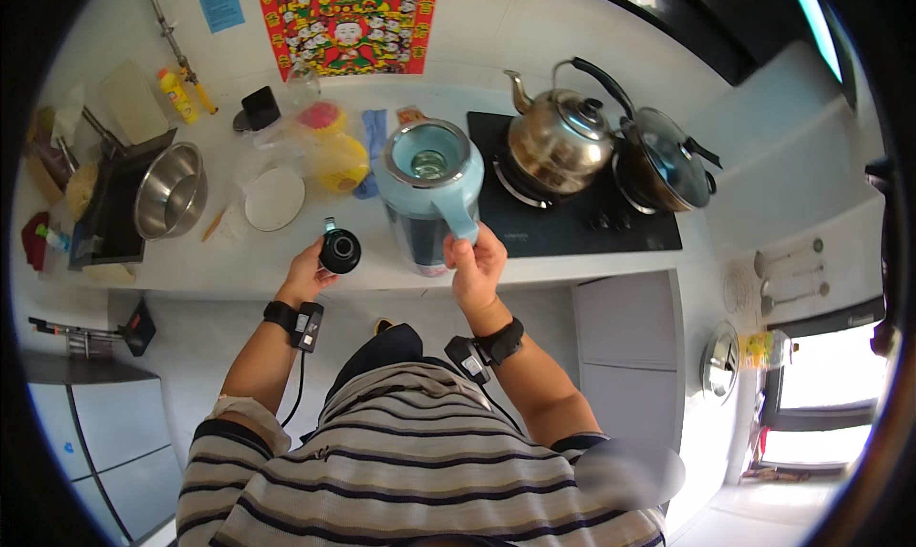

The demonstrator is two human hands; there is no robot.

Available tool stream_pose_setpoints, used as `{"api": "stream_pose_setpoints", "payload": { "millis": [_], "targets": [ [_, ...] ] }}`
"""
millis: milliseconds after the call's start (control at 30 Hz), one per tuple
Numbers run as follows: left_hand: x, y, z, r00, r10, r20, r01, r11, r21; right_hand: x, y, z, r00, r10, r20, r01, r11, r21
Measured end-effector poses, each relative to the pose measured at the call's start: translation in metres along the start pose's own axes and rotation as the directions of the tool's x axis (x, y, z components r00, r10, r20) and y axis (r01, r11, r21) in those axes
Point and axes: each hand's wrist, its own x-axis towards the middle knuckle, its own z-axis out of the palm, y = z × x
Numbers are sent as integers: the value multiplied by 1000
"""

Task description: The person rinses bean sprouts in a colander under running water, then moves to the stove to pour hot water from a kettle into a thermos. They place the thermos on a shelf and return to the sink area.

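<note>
My right hand [478, 264] grips the handle of a light blue vacuum jug [428, 211], whose top is uncovered and shows its round mouth. The jug is upright at the counter's front edge, left of the stove. To its left, my left hand [309, 271] holds a dark round stopper or lid [341, 251] with a small light blue tab. A white round plate or lid [275, 198] lies behind my left hand. Behind the jug is a blue cloth [373, 146]. A yellow object in thin plastic [345, 162] sits left of that cloth.
A metal kettle [558, 143] and a pan with a glass lid [662, 161] stand on the black stove [587, 236]. Left are a steel bowl [170, 191], a dark sink [107, 211] and a yellow bottle [177, 95]. The counter edge [236, 284] runs before my body.
</note>
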Motion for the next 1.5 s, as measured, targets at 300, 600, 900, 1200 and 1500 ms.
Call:
{"api": "stream_pose_setpoints", "payload": {
  "millis": [300, 600, 900, 1200, 1500],
  "targets": [
    [38, 26, 19, 1000, -8, -1, 7, 976, 219, 41, 34, -1, 994, -52, -101, 55, 998, 26],
    [55, 31, 18, 968, 185, -171, -51, 807, 588, 57, 46, 0, 962, 49, 269, -67, 996, 58],
    [22, 93, 103, 604, 684, 409, -529, -40, 848, 122, -5, -39, 340, 245, 908, -81, 969, -232],
    [96, 125, 154, 636, 259, 727, -632, -367, 683, 140, -43, -104, 601, 294, 744, 34, 920, -391],
    [77, 239, 185, 741, 534, 408, -647, 400, 649, 109, -63, -151, 810, 484, 331, -272, 811, -518]
  ]
}}
